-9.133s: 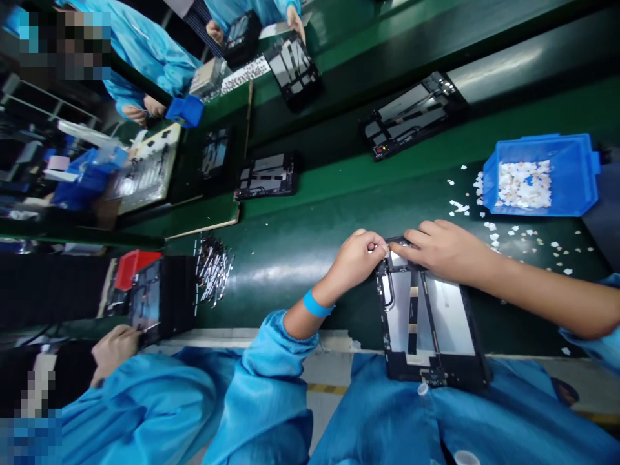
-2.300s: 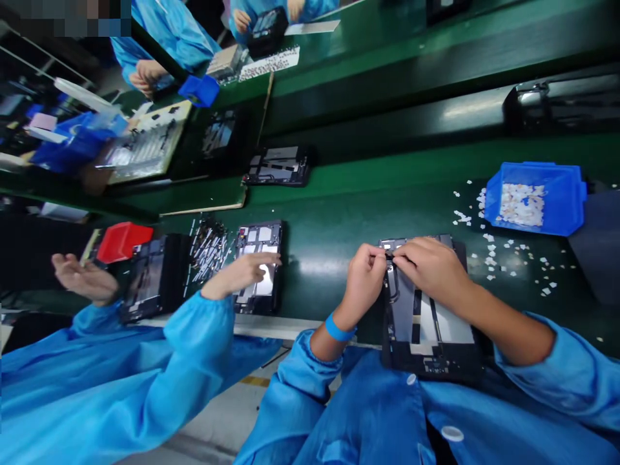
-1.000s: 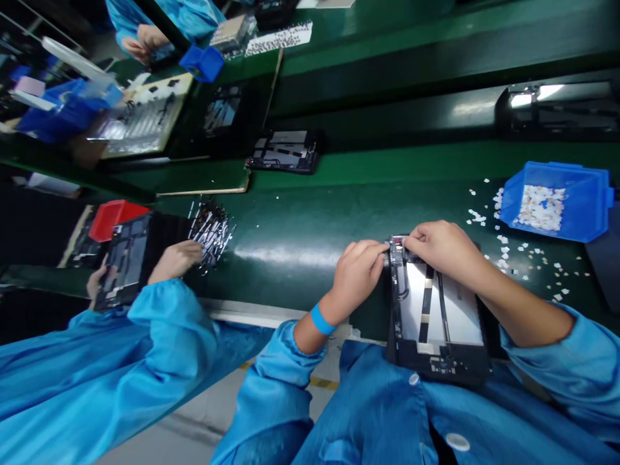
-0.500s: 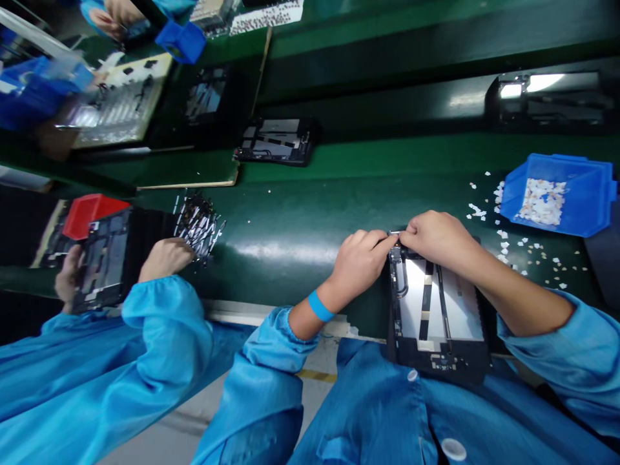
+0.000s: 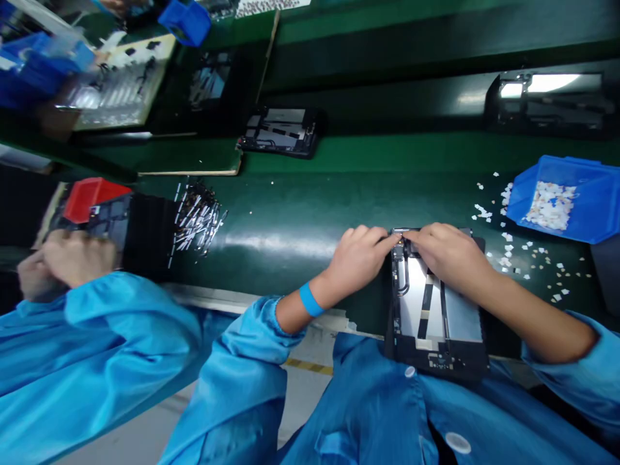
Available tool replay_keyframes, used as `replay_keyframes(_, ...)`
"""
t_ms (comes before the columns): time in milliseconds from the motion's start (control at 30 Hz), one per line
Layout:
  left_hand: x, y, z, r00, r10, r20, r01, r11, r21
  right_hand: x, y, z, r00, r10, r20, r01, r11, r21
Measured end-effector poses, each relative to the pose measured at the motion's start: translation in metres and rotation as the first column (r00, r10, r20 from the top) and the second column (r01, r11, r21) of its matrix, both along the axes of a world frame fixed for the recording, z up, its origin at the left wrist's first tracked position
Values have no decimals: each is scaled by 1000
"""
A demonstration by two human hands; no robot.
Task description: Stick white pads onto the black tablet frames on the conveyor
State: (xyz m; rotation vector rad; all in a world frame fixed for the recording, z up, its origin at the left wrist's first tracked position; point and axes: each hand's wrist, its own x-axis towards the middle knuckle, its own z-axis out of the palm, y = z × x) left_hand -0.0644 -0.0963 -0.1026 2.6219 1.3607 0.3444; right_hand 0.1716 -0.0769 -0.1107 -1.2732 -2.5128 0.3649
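An opened tablet (image 5: 458,310), its pale battery and dark ribbon cables exposed, lies at the bench's front edge against my blue smock. At its far left corner my left hand (image 5: 361,258) has its fingers bent over the edge and its thumb pressed onto the inside. My right hand (image 5: 448,255) reaches across the tablet's far end, thumb and fingers closed at the same corner. The two sets of fingertips nearly touch. Anything small between my right fingertips is hidden.
A blue bin (image 5: 566,197) of small white pieces stands right, with loose pieces scattered beside it. Another opened tablet (image 5: 281,131) lies farther back. To the left are a pile of thin strips (image 5: 198,219), a red bin (image 5: 92,197) and a co-worker's hands (image 5: 77,258).
My right hand has lowered and flattened, its fingers now pointing left over the tablet's far end. My left hand stays at the corner. The co-worker's hand has moved left, away from the strips.
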Motion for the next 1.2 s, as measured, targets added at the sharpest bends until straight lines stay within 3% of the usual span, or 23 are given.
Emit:
replay_keyframes(100,-10,2,-5,972,83,220,-76,996,-43,4,-5,3,989,68,130,-77,995,65)
replay_keyframes(200,-12,-3,-6,952,124,279,-122,992,-25,8,-6,8,968,119,222,-138,988,71)
replay_keyframes(367,-8,-16,-4,978,97,183,-94,995,-25,21,-6,3,961,234,145,-245,968,64)
replay_keyframes(667,-4,-17,-4,995,76,61,-75,997,-15,17,-3,7,923,267,279,-331,919,214)
replay_keyframes(867,-3,-15,-6,996,29,-84,-22,997,79,20,1,2,925,279,259,-338,915,221)
replay_keyframes(1000,-2,-16,1,978,-19,-209,47,991,129,23,3,-1,924,304,234,-353,911,211)
replay_keyframes(1200,-5,-7,18,942,-135,-306,160,985,58,21,1,5,908,304,288,-368,908,201)
